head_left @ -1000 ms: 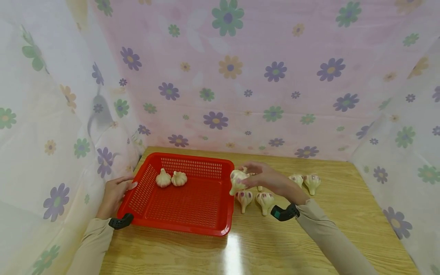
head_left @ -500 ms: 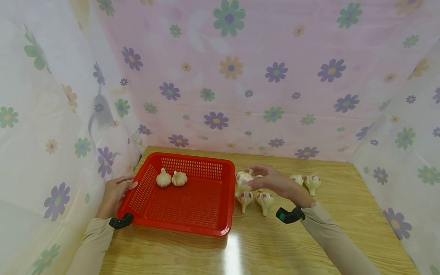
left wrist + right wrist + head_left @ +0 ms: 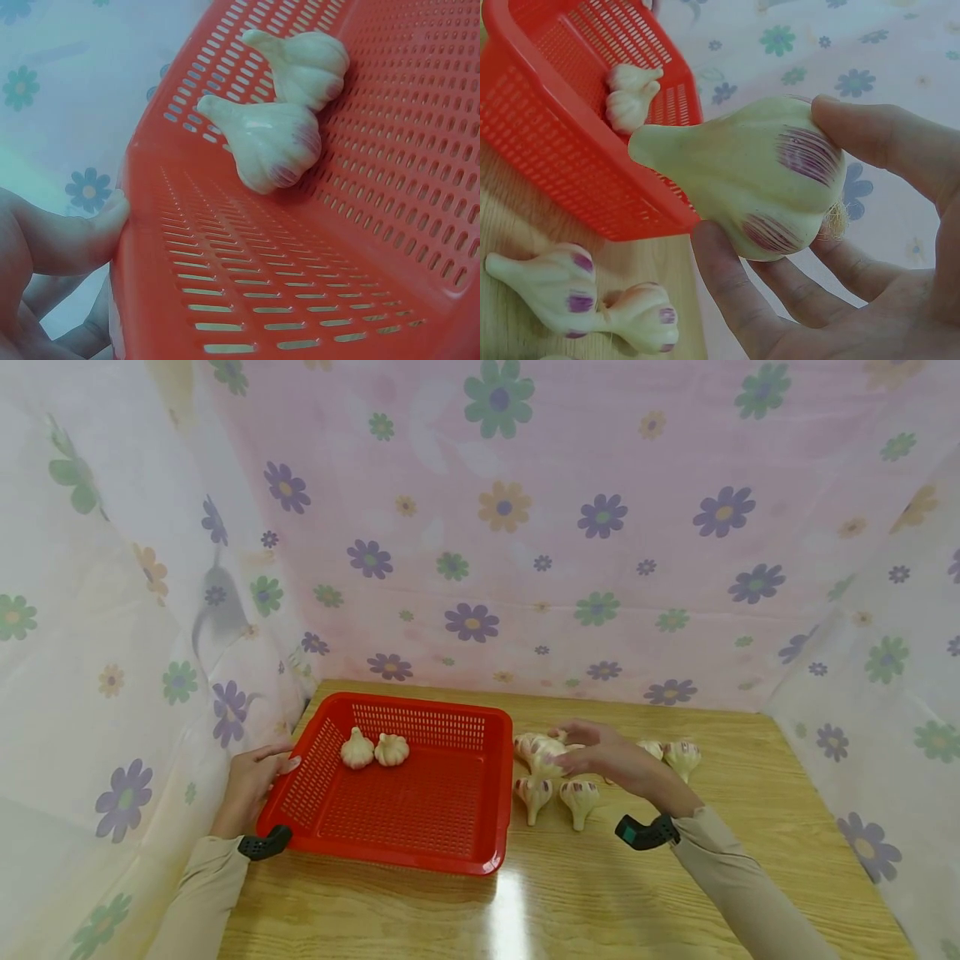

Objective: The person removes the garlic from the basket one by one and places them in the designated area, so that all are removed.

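My left hand (image 3: 251, 781) grips the left rim of a red perforated plastic basket (image 3: 390, 860), thumb on top and the other fingers outside the wall. Inside, two garlic bulbs (image 3: 259, 142) lie against each other by the far left corner. Just right of the basket, my right hand (image 3: 618, 764) holds a garlic bulb (image 3: 742, 165) between thumb and fingertips. That bulb is pale with purple streaks, its neck pointing toward the basket in the right wrist view and rootlets at its base. It overlaps other bulbs on the table in the head view.
Two garlic bulbs (image 3: 578, 799) lie in front of my right hand on the wooden table (image 3: 637, 902). Beyond my right wrist are more bulbs (image 3: 682, 758), partly hidden by the arm. Flower-patterned cloth (image 3: 540, 568) walls the table at the back and sides.
My right hand has moved rightward with the garlic bulb, away from the basket's right rim, uncovering another bulb beside the rim. The left hand and basket have stayed put.
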`<state>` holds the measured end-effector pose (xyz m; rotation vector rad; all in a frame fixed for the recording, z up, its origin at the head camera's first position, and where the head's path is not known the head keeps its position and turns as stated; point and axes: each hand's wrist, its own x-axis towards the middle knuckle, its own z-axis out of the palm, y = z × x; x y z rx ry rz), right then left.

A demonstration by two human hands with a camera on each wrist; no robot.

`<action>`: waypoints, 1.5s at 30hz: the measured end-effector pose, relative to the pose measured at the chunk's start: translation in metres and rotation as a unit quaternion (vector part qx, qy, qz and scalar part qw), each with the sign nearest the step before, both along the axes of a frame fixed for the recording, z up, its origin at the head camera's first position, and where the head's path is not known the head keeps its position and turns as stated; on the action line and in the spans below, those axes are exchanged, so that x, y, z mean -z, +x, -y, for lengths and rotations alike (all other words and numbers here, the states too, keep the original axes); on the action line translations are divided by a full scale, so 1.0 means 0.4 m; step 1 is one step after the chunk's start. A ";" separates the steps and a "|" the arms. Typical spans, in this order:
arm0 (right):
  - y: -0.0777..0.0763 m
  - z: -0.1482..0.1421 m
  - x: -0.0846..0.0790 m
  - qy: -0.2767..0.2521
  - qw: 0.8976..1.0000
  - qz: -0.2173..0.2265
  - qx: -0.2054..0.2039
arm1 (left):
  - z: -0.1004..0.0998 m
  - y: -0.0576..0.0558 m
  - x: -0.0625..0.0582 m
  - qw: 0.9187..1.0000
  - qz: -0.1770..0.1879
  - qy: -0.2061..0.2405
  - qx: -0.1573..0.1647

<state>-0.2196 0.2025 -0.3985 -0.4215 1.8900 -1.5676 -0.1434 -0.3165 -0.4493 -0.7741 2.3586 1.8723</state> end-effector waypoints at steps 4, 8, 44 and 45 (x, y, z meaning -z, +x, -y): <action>0.003 -0.014 0.001 -0.007 1.000 -0.003 -0.001 | 0.000 0.000 0.001 1.000 -0.004 0.002 0.002; 0.004 -0.028 0.004 -0.012 1.000 0.002 0.002 | 0.000 0.001 0.001 1.000 -0.006 0.003 0.005; 0.003 -0.128 0.059 -0.008 1.000 0.016 0.024 | 0.000 0.002 0.003 1.000 0.000 0.012 0.004; 0.003 -0.132 0.062 -0.006 0.999 0.019 0.027 | 0.001 0.002 0.003 1.000 -0.002 0.012 0.005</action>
